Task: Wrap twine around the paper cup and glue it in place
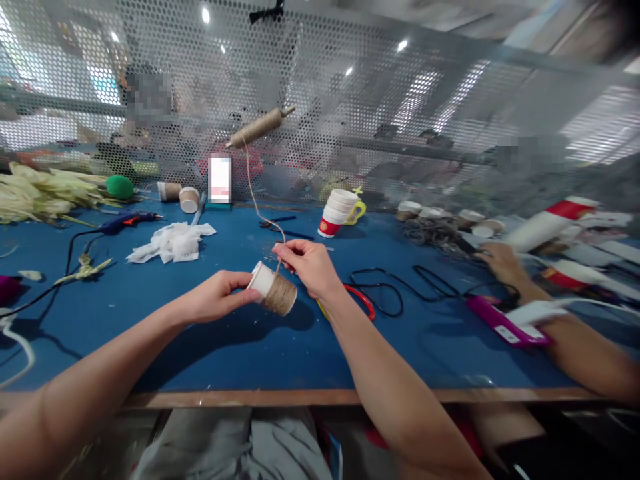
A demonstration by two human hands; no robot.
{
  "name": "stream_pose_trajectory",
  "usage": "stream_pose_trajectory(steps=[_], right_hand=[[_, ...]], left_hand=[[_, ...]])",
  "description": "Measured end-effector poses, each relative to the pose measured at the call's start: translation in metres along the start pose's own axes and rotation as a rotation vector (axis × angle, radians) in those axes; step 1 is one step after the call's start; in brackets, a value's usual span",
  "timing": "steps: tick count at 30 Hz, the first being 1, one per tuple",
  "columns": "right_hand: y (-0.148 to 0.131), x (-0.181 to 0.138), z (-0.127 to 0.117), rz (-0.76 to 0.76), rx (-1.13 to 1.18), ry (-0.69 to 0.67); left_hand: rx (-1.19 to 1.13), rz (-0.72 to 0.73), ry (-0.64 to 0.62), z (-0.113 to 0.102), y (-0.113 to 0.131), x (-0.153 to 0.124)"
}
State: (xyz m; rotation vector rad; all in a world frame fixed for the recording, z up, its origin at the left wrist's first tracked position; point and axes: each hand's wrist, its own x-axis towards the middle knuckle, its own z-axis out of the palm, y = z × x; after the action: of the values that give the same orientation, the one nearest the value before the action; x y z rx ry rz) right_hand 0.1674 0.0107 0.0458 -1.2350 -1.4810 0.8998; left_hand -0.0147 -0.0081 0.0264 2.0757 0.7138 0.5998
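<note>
My left hand (227,293) grips the white rim end of a paper cup (259,283), which is tilted over the table. Tan twine (281,295) is wound around the cup's lower part. Pinched in my right hand (307,263) just above the cup is the strand of twine (253,193). That strand runs up to a twine spool (257,129) mounted on the mesh panel. Scissors with a red handle (361,300) lie on the table, partly hidden behind my right forearm.
Crumpled white material (175,241) and a glue gun (131,221) lie to the left. A stack of paper cups (340,208) stands behind my right hand, and twine-wrapped cups (189,199) sit by a phone (220,180). Another person's hand (500,260) is at the right, near a purple box (505,323).
</note>
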Motion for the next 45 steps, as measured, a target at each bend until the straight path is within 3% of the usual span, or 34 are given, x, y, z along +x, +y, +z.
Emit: stream_pose_trajectory(steps=[17,27,33,36,41,45], right_hand=[[0.008,0.001,0.004,0.063,-0.013,-0.063],[0.017,0.004,0.006,0.105,-0.018,-0.104],[0.015,0.010,-0.003,0.197,0.087,-0.002],[0.006,0.006,-0.010,0.272,0.105,-0.113],[-0.004,-0.003,-0.016,0.290,0.001,-0.477],[-0.002,-0.003,-0.019,0.188,-0.042,-0.527]], left_hand=[[0.002,0.005,0.040,0.001,-0.001,-0.001],[-0.214,-0.035,0.066,0.001,0.000,0.002],[-0.433,-0.111,0.219,-0.001,-0.002,0.005],[-0.485,-0.171,0.270,0.000,-0.005,0.007],[-0.389,-0.147,0.369,0.000,-0.008,0.009],[-0.406,-0.090,0.321,-0.001,-0.008,0.008]])
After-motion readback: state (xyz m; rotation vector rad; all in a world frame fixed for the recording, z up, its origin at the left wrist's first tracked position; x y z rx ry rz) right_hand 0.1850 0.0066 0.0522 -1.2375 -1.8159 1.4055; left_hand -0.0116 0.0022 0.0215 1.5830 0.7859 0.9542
